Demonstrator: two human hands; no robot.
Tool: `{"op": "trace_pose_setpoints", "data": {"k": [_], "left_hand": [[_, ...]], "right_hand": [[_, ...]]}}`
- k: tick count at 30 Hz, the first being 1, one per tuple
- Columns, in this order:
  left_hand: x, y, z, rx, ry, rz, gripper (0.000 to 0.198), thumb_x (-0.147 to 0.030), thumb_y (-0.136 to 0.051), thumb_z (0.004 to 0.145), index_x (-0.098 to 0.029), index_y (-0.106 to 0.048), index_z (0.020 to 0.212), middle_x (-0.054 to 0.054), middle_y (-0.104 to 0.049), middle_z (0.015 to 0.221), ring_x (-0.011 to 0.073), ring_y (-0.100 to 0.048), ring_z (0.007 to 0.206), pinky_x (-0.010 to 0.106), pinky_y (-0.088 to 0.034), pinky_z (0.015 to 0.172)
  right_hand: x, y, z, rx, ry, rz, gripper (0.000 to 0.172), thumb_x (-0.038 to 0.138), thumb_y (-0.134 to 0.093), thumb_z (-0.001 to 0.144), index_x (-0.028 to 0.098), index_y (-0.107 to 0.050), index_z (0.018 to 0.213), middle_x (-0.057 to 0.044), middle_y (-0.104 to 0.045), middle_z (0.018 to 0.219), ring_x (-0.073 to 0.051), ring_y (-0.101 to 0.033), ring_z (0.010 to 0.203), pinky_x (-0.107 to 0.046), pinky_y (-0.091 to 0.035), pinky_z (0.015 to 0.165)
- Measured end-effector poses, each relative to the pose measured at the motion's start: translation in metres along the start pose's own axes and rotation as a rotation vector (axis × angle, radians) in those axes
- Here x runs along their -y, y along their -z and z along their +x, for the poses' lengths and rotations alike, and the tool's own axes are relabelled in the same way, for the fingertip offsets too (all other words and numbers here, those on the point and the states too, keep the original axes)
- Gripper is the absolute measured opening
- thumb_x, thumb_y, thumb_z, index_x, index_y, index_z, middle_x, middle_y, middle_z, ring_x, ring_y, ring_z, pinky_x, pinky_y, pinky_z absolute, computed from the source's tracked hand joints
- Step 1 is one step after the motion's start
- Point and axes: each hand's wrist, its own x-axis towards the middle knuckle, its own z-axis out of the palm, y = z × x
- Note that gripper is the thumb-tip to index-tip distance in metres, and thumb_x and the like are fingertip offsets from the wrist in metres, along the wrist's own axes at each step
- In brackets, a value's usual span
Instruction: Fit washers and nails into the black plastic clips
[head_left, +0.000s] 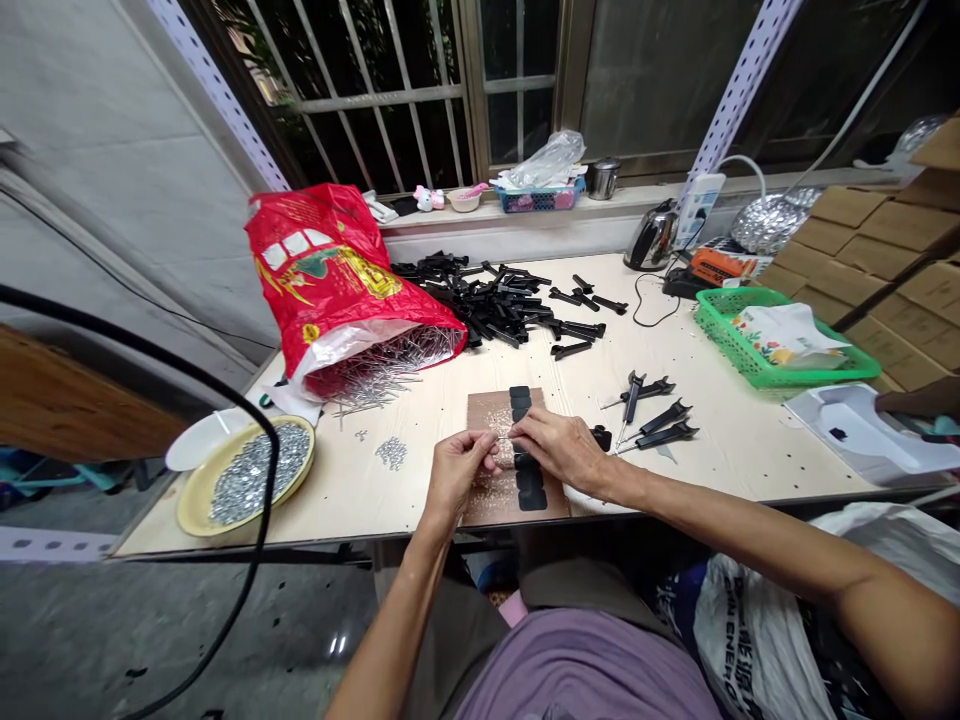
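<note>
Over a brown board [551, 500] at the table's front edge, both hands meet with fingertips nearly touching. My left hand [463, 468] is closed in a pinch on something too small to make out. My right hand [559, 450] is also pinched, its held item hidden by the fingers. Under them, a column of black rounded pieces [531, 480] and many tiny pale beads [491, 490] lie on the board. Several black tools with metal rods [664, 418] rest to the right. A small heap of silver bits [391, 453] lies left of the board.
A yellow bowl of silver parts [306, 470] sits front left. Behind it, a red bag [322, 270] spills thin metal rods [367, 390]. Black parts [495, 305] are piled at the back. At right are a green basket [750, 370], a white tray [877, 430] and cardboard boxes [885, 240].
</note>
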Motion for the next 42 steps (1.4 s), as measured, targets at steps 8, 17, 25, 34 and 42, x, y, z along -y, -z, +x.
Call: {"op": "trace_pose_setpoints", "data": {"k": [8,17,25,34,42], "left_hand": [[0.000,-0.006,0.002,-0.036,-0.058,0.053,0.031,-0.043,-0.068,0.072,-0.013,-0.065,0.070,-0.002,-0.057,0.051,0.0110,-0.055,0.045,0.022,-0.042,0.051],[0.002,-0.021,0.004,-0.122,-0.076,-0.166,0.028,-0.038,-0.072,0.070,-0.011,-0.065,0.074,-0.003,-0.058,0.059,0.0069,-0.051,0.045,0.021,-0.044,0.048],[0.004,-0.020,0.004,-0.075,-0.044,-0.139,0.029,-0.039,-0.073,0.069,-0.011,-0.064,0.070,-0.003,-0.058,0.056,0.0062,-0.051,0.043,0.020,-0.044,0.048],[-0.003,-0.023,0.003,-0.049,0.061,-0.214,0.033,-0.039,-0.077,0.062,-0.010,-0.064,0.066,-0.002,-0.058,0.056,0.0048,-0.048,0.042,0.020,-0.048,0.048],[0.001,-0.023,0.003,-0.044,0.056,-0.193,0.033,-0.040,-0.076,0.065,-0.010,-0.066,0.071,0.000,-0.059,0.058,0.0056,-0.051,0.045,0.020,-0.050,0.050]], "right_hand": [[-0.009,-0.002,0.005,0.001,-0.074,0.211,0.019,0.030,-0.047,0.094,0.018,-0.062,0.092,-0.001,-0.063,0.086,-0.012,-0.057,0.079,-0.022,-0.038,0.066],[0.005,0.001,0.003,-0.077,-0.088,-0.125,0.029,0.032,-0.038,0.097,0.018,-0.063,0.091,-0.005,-0.062,0.087,-0.014,-0.058,0.081,-0.024,-0.036,0.064],[-0.007,0.000,0.001,-0.045,-0.092,0.074,0.022,0.033,-0.042,0.096,0.020,-0.059,0.097,-0.004,-0.061,0.094,-0.013,-0.057,0.080,-0.022,-0.035,0.062],[-0.021,-0.003,0.006,-0.047,-0.009,0.339,0.014,0.026,-0.050,0.091,0.017,-0.060,0.091,-0.004,-0.060,0.087,-0.015,-0.054,0.080,-0.026,-0.041,0.071],[-0.023,-0.003,0.002,-0.052,-0.050,0.229,0.013,0.027,-0.049,0.092,0.020,-0.061,0.094,-0.002,-0.062,0.091,-0.014,-0.057,0.083,-0.024,-0.040,0.069]]}}
